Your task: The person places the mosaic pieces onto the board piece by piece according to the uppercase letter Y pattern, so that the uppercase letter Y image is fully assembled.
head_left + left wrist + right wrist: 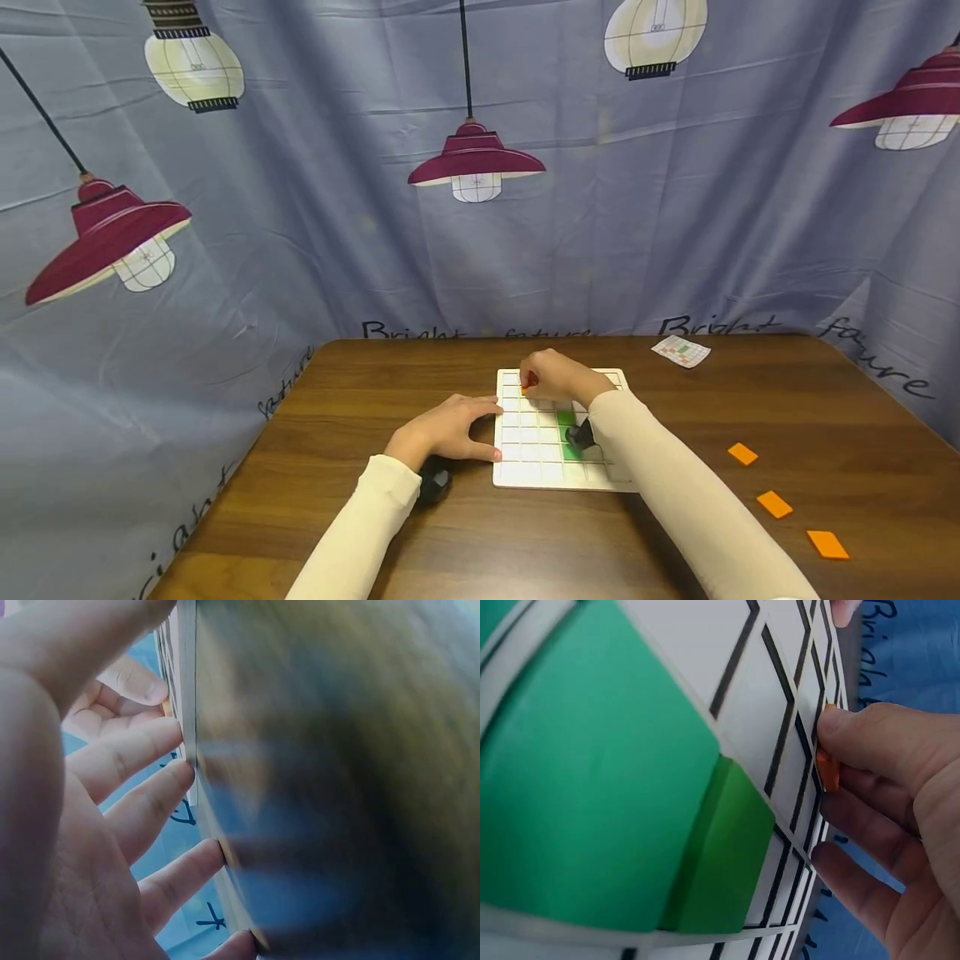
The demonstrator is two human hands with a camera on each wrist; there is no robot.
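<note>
A white grid board (525,477) lies on the brown table, with green square tiles (592,780) set in some of its cells. My right hand (558,377) reaches over the board's far left part and pinches an orange tile (829,769) between thumb and fingers, down at the grid. On the board's left edge, my left hand (453,429) rests with thumb and fingers spread. In the left wrist view, fingertips (180,776) touch the board's side and the tabletop. The right forearm hides part of the board's right side.
Three orange tiles (775,504) lie apart on the table to the right. A small printed card (681,351) with a coloured grid lies near the far edge. Behind the table (360,375) hangs a blue-grey curtain (337,208) with lamp prints.
</note>
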